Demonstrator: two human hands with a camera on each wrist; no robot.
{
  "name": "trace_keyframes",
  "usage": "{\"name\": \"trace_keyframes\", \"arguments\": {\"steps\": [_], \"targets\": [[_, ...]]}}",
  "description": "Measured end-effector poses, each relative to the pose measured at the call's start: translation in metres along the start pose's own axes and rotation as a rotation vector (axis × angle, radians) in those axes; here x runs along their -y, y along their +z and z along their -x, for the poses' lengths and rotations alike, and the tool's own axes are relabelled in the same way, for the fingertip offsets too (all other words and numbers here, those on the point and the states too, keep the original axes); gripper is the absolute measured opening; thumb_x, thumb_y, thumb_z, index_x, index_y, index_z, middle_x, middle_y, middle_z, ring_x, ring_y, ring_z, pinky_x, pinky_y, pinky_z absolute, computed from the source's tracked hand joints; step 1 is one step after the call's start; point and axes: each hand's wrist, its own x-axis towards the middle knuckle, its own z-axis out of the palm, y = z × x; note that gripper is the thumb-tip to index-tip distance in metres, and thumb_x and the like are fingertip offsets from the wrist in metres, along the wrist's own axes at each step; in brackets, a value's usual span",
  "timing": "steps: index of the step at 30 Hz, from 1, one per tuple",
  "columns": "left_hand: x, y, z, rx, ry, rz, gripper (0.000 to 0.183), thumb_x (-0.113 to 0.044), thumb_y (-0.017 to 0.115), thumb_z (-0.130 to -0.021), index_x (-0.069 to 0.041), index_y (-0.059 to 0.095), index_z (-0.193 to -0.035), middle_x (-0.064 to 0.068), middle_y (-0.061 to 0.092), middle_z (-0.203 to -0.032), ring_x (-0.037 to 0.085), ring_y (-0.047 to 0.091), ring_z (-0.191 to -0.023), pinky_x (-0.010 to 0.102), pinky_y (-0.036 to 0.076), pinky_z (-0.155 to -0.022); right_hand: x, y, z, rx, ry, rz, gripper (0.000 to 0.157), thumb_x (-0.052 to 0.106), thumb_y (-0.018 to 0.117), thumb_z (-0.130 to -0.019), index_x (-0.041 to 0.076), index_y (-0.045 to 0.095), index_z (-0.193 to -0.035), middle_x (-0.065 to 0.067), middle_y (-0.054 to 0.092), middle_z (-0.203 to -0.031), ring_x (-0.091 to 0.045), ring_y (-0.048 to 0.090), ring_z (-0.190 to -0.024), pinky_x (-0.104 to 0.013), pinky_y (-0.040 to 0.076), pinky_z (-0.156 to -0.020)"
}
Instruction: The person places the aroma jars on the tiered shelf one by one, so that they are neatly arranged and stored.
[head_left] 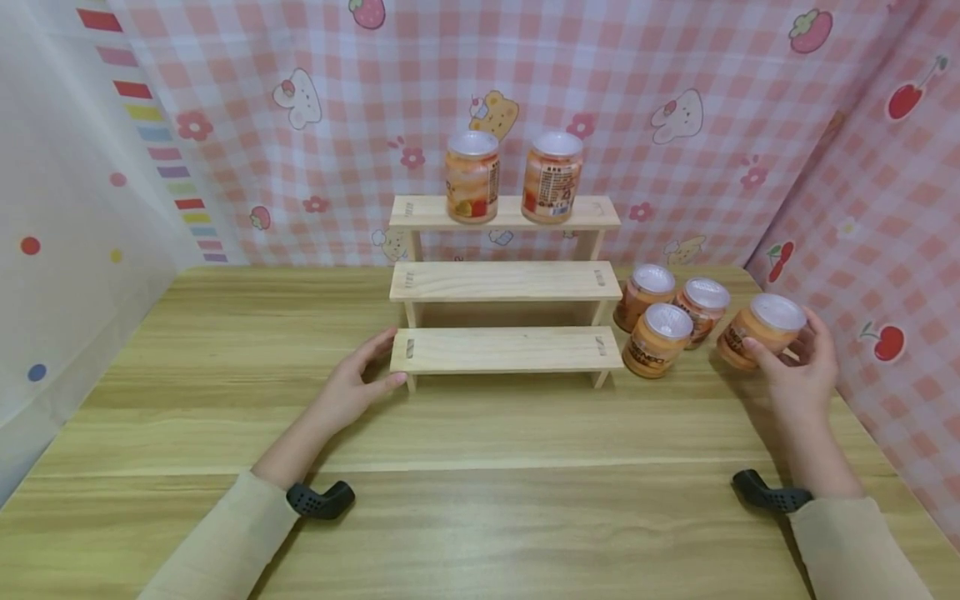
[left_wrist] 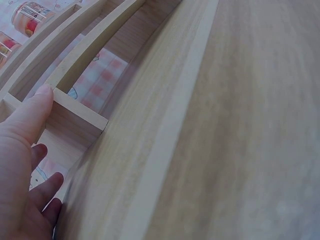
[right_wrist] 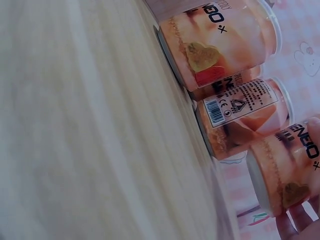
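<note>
A three-step wooden display rack (head_left: 506, 350) stands on the table. My left hand (head_left: 358, 379) is at the left end of its lowest step; in the left wrist view the thumb (left_wrist: 34, 112) touches the step's corner and the other fingers sit loosely beside the leg. My right hand (head_left: 806, 371) grips an orange can (head_left: 761, 329) with a pale lid, thumb in front and fingers behind. In the right wrist view this can (right_wrist: 285, 170) is tilted and raised off the table. Three similar cans, including the front one (head_left: 656, 342), stand together between the rack and my right hand.
Two more cans, a left one (head_left: 472, 179) and a right one (head_left: 552, 179), stand on the rack's top step. Pink checked cloth (head_left: 315, 167) hangs behind the wooden table (head_left: 480, 500) and along its right side. White dotted cloth (head_left: 75, 225) hangs on the left.
</note>
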Motion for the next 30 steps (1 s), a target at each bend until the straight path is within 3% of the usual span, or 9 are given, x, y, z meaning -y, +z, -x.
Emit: {"name": "trace_keyframes", "arguments": {"steps": [7, 11, 19, 24, 30], "targets": [[0.033, 0.002, -0.008, -0.013, 0.022, 0.012, 0.071, -0.021, 0.07, -0.09, -0.008, 0.033, -0.149, 0.016, 0.042, -0.145, 0.032, 0.031, -0.136, 0.053, 0.019, -0.111, 0.013, 0.0, 0.004, -0.034, -0.017, 0.047, 0.071, -0.002, 0.078, -0.075, 0.019, 0.05, -0.137, 0.005, 0.055, -0.111, -0.004, 0.055, -0.087, -0.013, 0.042, -0.075], [0.035, 0.002, -0.008, -0.013, 0.026, 0.014, 0.073, -0.027, 0.07, -0.089, -0.01, 0.033, -0.149, 0.014, 0.042, -0.145, 0.03, 0.031, -0.136, 0.053, 0.019, -0.11, 0.021, 0.0, 0.006, -0.039, -0.066, 0.068, 0.071, -0.003, 0.078, -0.075, 0.019, 0.05, -0.137, 0.006, 0.056, -0.112, -0.004, 0.054, -0.09, -0.015, 0.041, -0.076], [0.035, 0.002, -0.008, -0.01, 0.016, -0.01, 0.075, -0.032, 0.07, -0.089, -0.013, 0.032, -0.15, 0.012, 0.041, -0.146, 0.028, 0.031, -0.137, 0.053, 0.019, -0.11, 0.041, 0.001, 0.011, -0.021, -0.081, -0.096, 0.071, -0.008, 0.078, -0.073, 0.015, 0.051, -0.135, -0.001, 0.057, -0.115, -0.01, 0.053, -0.091, -0.014, 0.044, -0.079], [0.035, 0.001, -0.008, -0.008, 0.007, -0.013, 0.076, -0.033, 0.07, -0.089, -0.012, 0.031, -0.151, 0.013, 0.04, -0.147, 0.03, 0.029, -0.137, 0.054, 0.019, -0.11, 0.052, 0.006, 0.015, -0.006, -0.137, -0.182, 0.07, -0.012, 0.077, -0.071, 0.012, 0.055, -0.132, -0.006, 0.058, -0.117, -0.013, 0.056, -0.092, -0.016, 0.045, -0.08], [0.035, 0.001, -0.008, -0.014, 0.008, -0.007, 0.075, -0.034, 0.069, -0.089, -0.013, 0.032, -0.15, 0.011, 0.041, -0.146, 0.028, 0.029, -0.137, 0.052, 0.019, -0.111, 0.07, 0.015, 0.024, 0.007, -0.162, -0.196, 0.068, -0.012, 0.078, -0.071, 0.013, 0.057, -0.13, -0.008, 0.058, -0.118, -0.015, 0.056, -0.093, -0.019, 0.045, -0.08]]}}
